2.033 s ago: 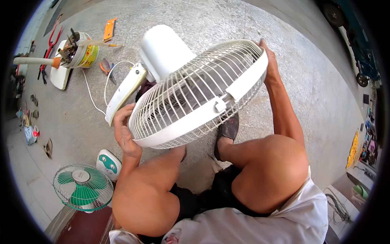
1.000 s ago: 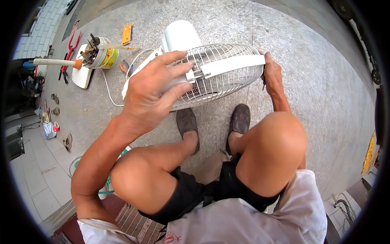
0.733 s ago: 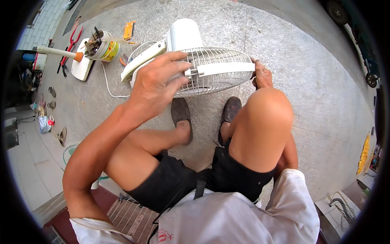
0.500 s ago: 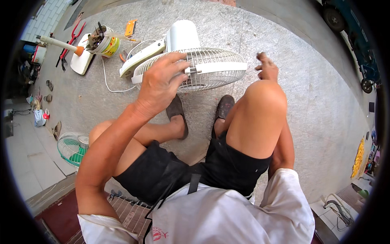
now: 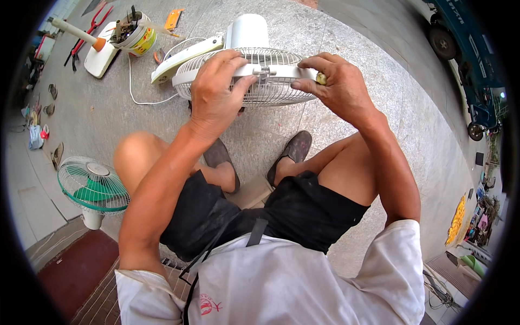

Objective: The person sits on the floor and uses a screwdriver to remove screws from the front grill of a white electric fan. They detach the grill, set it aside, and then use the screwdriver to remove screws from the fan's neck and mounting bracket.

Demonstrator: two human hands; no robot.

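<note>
A white fan (image 5: 273,97), upper middle of the frame, pinched at its rim on both sides of a joint.
The left hand (image 5: 214,92) and right hand (image 5: 346,84) grip the white rim band (image 5: 286,71), fingers above and thumbs below, flanking the joint (image 5: 264,71); this spread hold probably steadies both band ends and leaves the joint visible. Something small and yellowish at the right hand is too small to identify. Beyond the cage sits the motor housing (image 5: 246,33). Toward the upper left, a bucket (image 5: 143,42) holds tools upright, seemingly for easy reach; at lower left, a green fan (image 5: 86,187) stands aside, perhaps for elbow room.
</note>
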